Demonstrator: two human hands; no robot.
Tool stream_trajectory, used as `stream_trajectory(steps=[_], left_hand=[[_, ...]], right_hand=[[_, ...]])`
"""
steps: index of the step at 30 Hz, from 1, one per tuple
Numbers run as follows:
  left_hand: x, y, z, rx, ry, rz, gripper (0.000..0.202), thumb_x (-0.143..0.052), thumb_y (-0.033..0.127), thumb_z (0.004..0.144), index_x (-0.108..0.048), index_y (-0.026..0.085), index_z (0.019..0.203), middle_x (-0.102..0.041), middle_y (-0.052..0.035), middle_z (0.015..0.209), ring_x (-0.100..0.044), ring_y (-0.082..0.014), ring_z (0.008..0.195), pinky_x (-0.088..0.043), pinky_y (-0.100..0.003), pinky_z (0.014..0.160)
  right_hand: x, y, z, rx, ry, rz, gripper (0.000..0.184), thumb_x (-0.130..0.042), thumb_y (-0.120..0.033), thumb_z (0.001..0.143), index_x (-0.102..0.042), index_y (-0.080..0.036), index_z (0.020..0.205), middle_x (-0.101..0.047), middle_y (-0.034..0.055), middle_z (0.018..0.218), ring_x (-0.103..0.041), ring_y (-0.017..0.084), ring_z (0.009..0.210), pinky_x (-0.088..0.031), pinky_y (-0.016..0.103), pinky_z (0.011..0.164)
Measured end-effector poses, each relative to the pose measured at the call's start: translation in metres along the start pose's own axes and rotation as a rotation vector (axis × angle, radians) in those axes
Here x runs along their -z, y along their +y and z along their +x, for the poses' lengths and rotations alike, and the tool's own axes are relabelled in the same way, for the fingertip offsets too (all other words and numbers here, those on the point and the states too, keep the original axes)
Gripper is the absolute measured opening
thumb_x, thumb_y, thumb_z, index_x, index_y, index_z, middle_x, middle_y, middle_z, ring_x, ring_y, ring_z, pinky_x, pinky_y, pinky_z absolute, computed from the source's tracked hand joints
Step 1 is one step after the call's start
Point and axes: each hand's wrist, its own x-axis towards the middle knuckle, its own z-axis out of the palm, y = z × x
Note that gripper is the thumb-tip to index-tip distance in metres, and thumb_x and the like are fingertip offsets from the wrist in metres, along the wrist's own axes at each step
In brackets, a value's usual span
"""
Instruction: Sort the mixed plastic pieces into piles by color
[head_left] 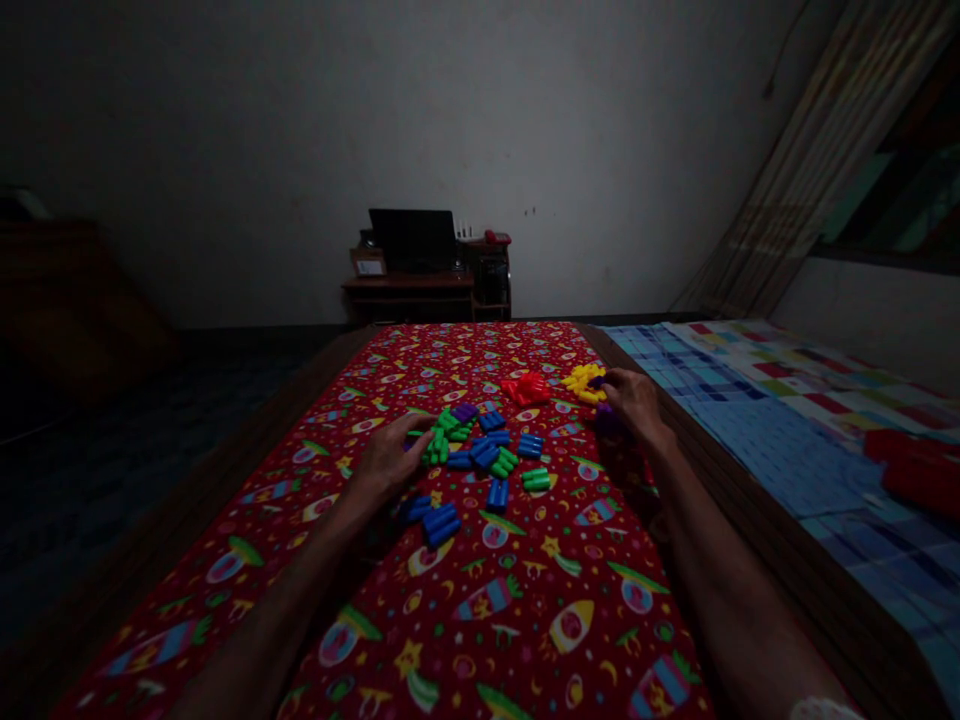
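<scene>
While the open left hand (388, 460) touched green plastic pegs (441, 441) on its right, the half-curled right hand (636, 405) sat by a purple peg (607, 421) on its left, its hold unclear.

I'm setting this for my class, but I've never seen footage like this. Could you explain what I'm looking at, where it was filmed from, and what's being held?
There's no machine here: these are a person's two bare hands, filmed by a camera worn on their head, looking forward and down. A red patterned cloth is covered with plastic pieces: blue pieces, green pieces, red pieces and yellow pieces. The left hand touches the green pieces. The right hand is beside the yellow pieces, just above a purple piece. I cannot tell whether either hand is gripping anything.
</scene>
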Motion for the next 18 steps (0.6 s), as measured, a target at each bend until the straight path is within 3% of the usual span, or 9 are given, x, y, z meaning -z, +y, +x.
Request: stream_trajectory(steps=[4,8,11,15,18], left_hand=[[0.009,-0.035,0.005,0.108,0.033,0.082,0.041,-0.045,0.041,0.079,-0.069,0.016,0.102,-0.071,-0.0112,0.109,-0.067,-0.0254,0.098,-0.053,-0.038,0.088],[0.006,-0.058,0.002,0.135,-0.051,0.137,0.043,-0.046,0.040,0.077,-0.068,0.015,0.105,-0.072,-0.0118,0.105,-0.066,-0.0264,0.098,-0.053,-0.039,0.087],[0.001,-0.066,0.000,0.098,-0.076,0.155,0.041,-0.048,0.038,0.076,-0.067,0.015,0.105,-0.070,-0.0117,0.107,-0.064,-0.0260,0.100,-0.051,-0.039,0.089],[-0.005,-0.069,-0.002,0.054,-0.030,0.179,0.035,-0.056,0.040,0.074,-0.067,0.018,0.100,-0.065,-0.0100,0.104,-0.062,-0.0253,0.096,-0.051,-0.039,0.087],[-0.012,-0.068,-0.006,0.034,-0.017,0.177,0.037,-0.059,0.041,0.075,-0.066,0.020,0.104,-0.061,-0.0089,0.106,-0.062,-0.0249,0.095,-0.052,-0.038,0.085]], right_hand=[[0.000,0.031,0.006,-0.068,-0.140,-0.247,0.030,-0.049,-0.020,0.087,-0.072,-0.019,0.105,-0.072,0.0135,0.106,-0.067,0.024,0.098,-0.046,0.028,0.074],[-0.003,0.036,0.006,-0.064,-0.283,-0.343,0.030,-0.050,-0.026,0.090,-0.073,-0.015,0.104,-0.071,0.0184,0.106,-0.067,0.027,0.097,-0.045,0.030,0.073],[-0.002,0.034,0.005,-0.082,-0.262,-0.337,0.032,-0.047,-0.029,0.092,-0.073,-0.012,0.102,-0.071,0.0192,0.103,-0.068,0.027,0.094,-0.044,0.030,0.071],[-0.005,0.007,0.000,0.024,-0.102,-0.218,0.035,-0.041,-0.026,0.094,-0.073,-0.013,0.096,-0.073,0.0173,0.097,-0.068,0.024,0.088,-0.042,0.027,0.069],[-0.021,-0.041,-0.007,0.240,-0.133,-0.049,0.032,-0.042,-0.022,0.092,-0.073,-0.014,0.090,-0.073,0.0127,0.088,-0.066,0.020,0.080,-0.041,0.025,0.067]])
